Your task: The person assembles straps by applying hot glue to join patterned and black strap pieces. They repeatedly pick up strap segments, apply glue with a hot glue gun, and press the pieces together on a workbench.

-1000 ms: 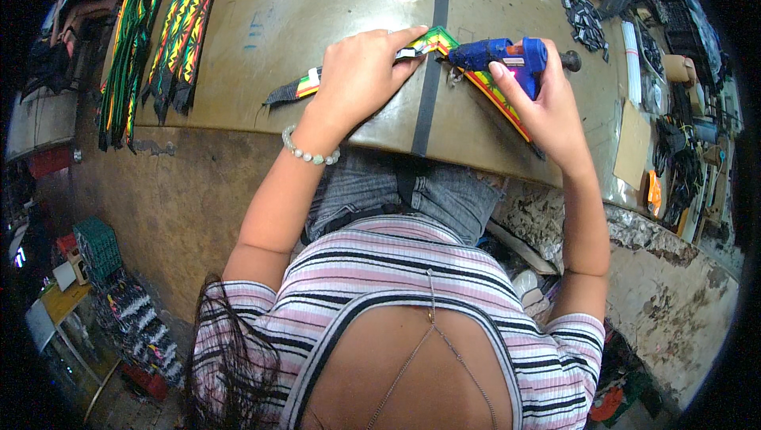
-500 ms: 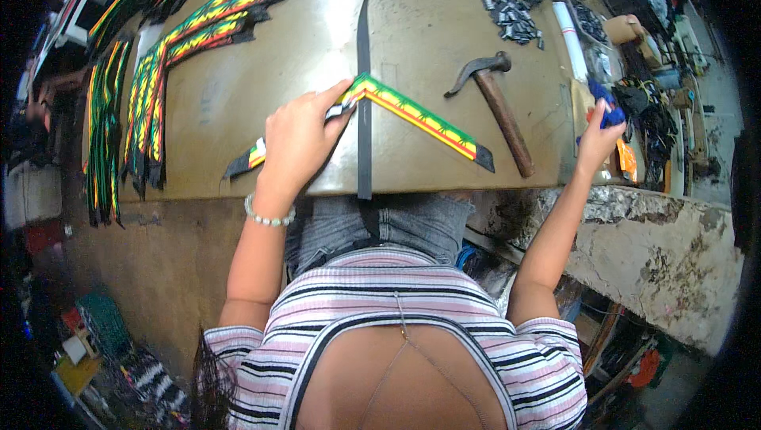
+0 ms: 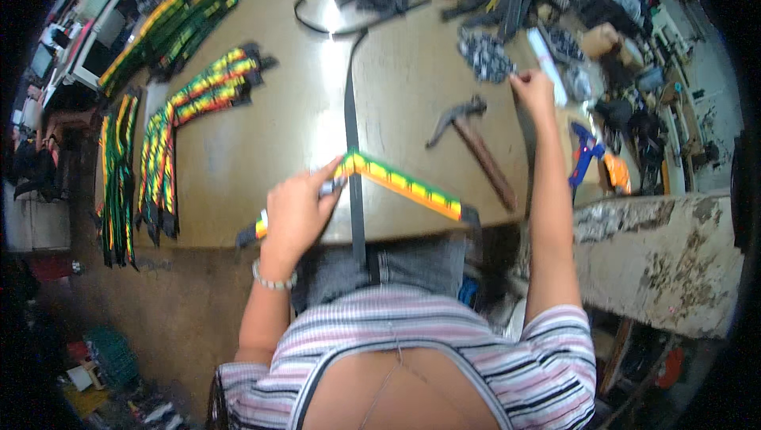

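At lower centre, the left hand (image 3: 297, 204), palm down, grips one arm of a bent, colourful band (image 3: 408, 187), its peak lying across a black strap (image 3: 351, 117). Its bend is already formed; whether everything on it is fastened, I cannot tell. Right of centre lies a hammer (image 3: 485, 159), with a blue glue gun (image 3: 584, 156) set down beyond it. Toward the upper right, the right hand (image 3: 534, 91) reaches forward, arm extended, fingertips drawn together beside a pile of small pieces (image 3: 485, 56); blur hides whether it holds one.
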A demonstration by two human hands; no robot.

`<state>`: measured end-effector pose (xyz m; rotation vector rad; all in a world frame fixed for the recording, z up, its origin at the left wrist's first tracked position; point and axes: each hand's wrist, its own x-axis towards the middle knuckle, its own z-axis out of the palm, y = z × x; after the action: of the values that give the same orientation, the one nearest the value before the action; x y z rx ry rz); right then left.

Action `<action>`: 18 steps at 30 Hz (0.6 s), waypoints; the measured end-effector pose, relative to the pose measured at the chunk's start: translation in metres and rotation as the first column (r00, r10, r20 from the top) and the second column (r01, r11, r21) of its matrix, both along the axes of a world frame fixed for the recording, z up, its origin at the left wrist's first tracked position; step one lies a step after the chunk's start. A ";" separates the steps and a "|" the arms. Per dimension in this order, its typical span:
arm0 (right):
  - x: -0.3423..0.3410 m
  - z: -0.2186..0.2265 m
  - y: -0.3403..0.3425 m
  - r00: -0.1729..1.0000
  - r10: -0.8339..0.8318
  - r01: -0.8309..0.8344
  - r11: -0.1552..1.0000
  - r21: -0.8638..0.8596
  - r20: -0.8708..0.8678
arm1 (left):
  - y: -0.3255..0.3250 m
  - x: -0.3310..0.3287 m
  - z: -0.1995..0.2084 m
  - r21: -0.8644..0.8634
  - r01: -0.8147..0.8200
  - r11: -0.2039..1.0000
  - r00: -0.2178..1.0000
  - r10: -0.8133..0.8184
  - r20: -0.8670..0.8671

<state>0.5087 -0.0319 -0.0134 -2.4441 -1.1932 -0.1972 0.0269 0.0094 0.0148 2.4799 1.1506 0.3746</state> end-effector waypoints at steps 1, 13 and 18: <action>0.004 -0.007 0.006 0.995 -0.003 -0.001 0.999 0.039 0.102 | -0.002 -0.001 0.001 -0.019 -0.001 1.000 0.999 0.000 -0.036; -0.163 0.073 -0.049 0.916 0.365 -0.256 0.851 0.459 -0.166 | -0.002 -0.005 0.025 -0.111 -0.019 0.994 0.934 0.057 0.354; -0.279 0.081 -0.050 0.442 0.860 -0.754 0.510 0.414 -0.255 | -0.018 -0.001 0.044 -0.237 0.184 0.954 0.839 -0.026 0.544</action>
<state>0.2300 -0.0820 0.0680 -1.3174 -1.8334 0.4575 0.0261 -0.0082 0.0587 1.9885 0.7630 0.7602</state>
